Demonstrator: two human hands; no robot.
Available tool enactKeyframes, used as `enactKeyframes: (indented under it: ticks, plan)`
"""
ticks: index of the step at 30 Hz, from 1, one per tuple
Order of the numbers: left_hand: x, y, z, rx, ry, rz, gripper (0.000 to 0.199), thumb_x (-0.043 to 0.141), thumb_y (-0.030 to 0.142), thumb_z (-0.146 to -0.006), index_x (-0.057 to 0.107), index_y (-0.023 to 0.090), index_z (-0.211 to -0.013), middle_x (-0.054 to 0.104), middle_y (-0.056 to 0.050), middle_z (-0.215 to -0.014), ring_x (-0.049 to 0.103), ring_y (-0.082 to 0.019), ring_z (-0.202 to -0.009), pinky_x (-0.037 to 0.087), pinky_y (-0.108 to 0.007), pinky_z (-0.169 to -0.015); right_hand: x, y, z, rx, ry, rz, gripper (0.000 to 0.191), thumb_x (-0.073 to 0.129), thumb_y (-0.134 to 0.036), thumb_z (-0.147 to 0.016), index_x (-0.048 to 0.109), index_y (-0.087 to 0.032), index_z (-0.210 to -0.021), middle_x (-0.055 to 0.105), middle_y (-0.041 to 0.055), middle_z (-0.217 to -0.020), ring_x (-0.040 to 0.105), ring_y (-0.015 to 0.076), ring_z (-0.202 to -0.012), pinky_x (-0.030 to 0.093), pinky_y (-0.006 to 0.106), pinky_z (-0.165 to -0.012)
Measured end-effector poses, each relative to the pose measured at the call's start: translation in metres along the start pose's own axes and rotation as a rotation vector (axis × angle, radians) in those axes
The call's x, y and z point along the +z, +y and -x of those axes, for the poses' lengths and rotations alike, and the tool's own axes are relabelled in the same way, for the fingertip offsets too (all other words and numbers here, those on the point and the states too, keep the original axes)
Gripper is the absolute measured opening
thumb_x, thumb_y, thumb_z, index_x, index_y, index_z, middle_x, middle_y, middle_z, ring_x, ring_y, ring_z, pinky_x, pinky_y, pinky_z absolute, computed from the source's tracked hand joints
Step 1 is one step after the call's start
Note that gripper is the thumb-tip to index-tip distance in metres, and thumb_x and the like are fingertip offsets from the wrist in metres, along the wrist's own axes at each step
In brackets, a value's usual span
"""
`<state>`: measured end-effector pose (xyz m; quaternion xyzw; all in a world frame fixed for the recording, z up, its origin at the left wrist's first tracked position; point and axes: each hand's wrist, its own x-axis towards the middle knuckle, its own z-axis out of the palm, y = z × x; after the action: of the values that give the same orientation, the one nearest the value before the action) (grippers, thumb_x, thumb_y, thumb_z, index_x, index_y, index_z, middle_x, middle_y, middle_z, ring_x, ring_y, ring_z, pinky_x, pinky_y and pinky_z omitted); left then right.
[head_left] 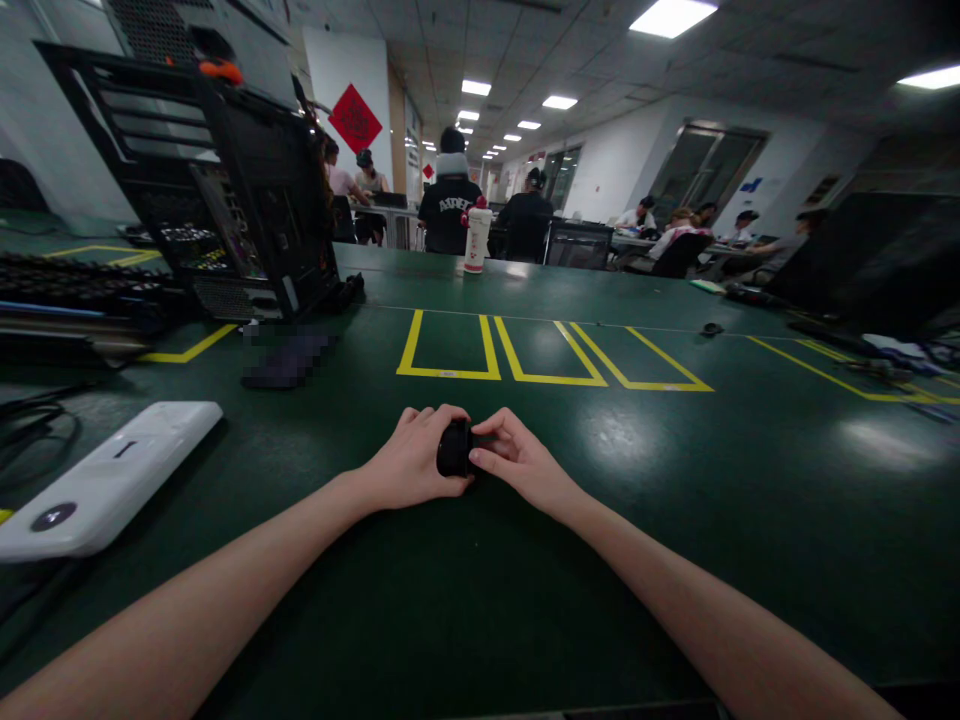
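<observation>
Grip of the left hand (411,456) wraps a small black rounded object (452,449) over the dark green table (480,600), the right hand (526,472) narrowed at its right side, whether holding it unclear, as is its long axis.

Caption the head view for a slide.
Left hand grasps a black object, right hand touching it; yellow tape marks the green table.

Passage lies open across the desk's (750,480) near right; a white device (135,470) and black computer case (281,235) obstruct the left.
</observation>
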<state>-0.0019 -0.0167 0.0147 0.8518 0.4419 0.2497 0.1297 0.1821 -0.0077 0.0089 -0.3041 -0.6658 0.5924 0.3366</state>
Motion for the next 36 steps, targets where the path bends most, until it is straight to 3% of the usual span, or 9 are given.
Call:
enactKeyframes:
  ticks: [6, 12, 18, 23, 30, 36]
  plan:
    - [-0.0024, 0.0009, 0.0001, 0.013, -0.009, 0.012, 0.05, 0.063, 0.037, -0.065, 0.041, 0.022, -0.107, 0.054, -0.004, -0.101, 0.053, -0.024, -0.089, 0.033, -0.038, -0.081, -0.0006, 0.0014, -0.0013, 0.034, 0.026, 0.044, 0.029, 0.057, -0.024, -0.077, 0.045, -0.021, -0.102, 0.049, 0.0039, -0.109, 0.053, 0.0175, -0.103, 0.042, 0.038, -0.091]
    - [-0.0022, 0.001, 0.0003, 0.019, -0.009, 0.007, 0.051, 0.063, 0.036, -0.065, 0.04, 0.021, -0.109, 0.054, -0.005, -0.102, 0.052, -0.024, -0.09, 0.033, -0.038, -0.08, -0.0028, -0.0013, 0.0021, 0.018, -0.065, -0.033, 0.035, 0.063, -0.016, -0.072, 0.043, -0.022, -0.099, 0.05, 0.0025, -0.11, 0.053, 0.0168, -0.104, 0.042, 0.038, -0.092]
    - [-0.0024, 0.0006, 0.0005, 0.022, 0.0, -0.008, 0.052, 0.063, 0.038, -0.066, 0.04, 0.021, -0.11, 0.054, -0.005, -0.101, 0.052, -0.024, -0.09, 0.033, -0.038, -0.08, 0.0004, 0.0006, 0.0, -0.017, 0.011, 0.01, 0.019, 0.057, -0.026, -0.078, 0.045, -0.022, -0.092, 0.052, 0.001, -0.098, 0.057, 0.0158, -0.093, 0.047, 0.035, -0.082]
    - [-0.0014, 0.0007, 0.0002, 0.017, -0.009, 0.003, 0.051, 0.063, 0.038, -0.066, 0.04, 0.021, -0.109, 0.054, -0.005, -0.101, 0.052, -0.024, -0.09, 0.033, -0.037, -0.081, -0.0001, 0.0031, -0.0018, 0.017, 0.042, 0.062, 0.029, 0.058, -0.025, -0.076, 0.044, -0.022, -0.102, 0.05, 0.0033, -0.107, 0.054, 0.0172, -0.1, 0.044, 0.037, -0.088]
    - [-0.0067, 0.0048, -0.0002, 0.008, -0.043, 0.014, 0.051, 0.062, 0.036, -0.067, 0.039, 0.02, -0.11, 0.053, -0.006, -0.102, 0.051, -0.024, -0.092, 0.033, -0.038, -0.082, -0.004, -0.0017, 0.0035, 0.001, -0.073, -0.019, 0.036, 0.062, -0.015, -0.072, 0.043, -0.022, -0.102, 0.051, 0.0025, -0.108, 0.053, 0.017, -0.105, 0.042, 0.037, -0.092]
    - [-0.0038, 0.0021, 0.0002, 0.023, -0.018, 0.005, 0.052, 0.062, 0.038, -0.067, 0.04, 0.02, -0.11, 0.053, -0.006, -0.102, 0.051, -0.024, -0.092, 0.032, -0.037, -0.082, -0.0015, -0.001, 0.0027, -0.017, -0.016, -0.005, 0.021, 0.057, -0.021, -0.077, 0.046, -0.022, -0.095, 0.051, 0.0019, -0.104, 0.055, 0.0178, -0.101, 0.047, 0.037, -0.086]
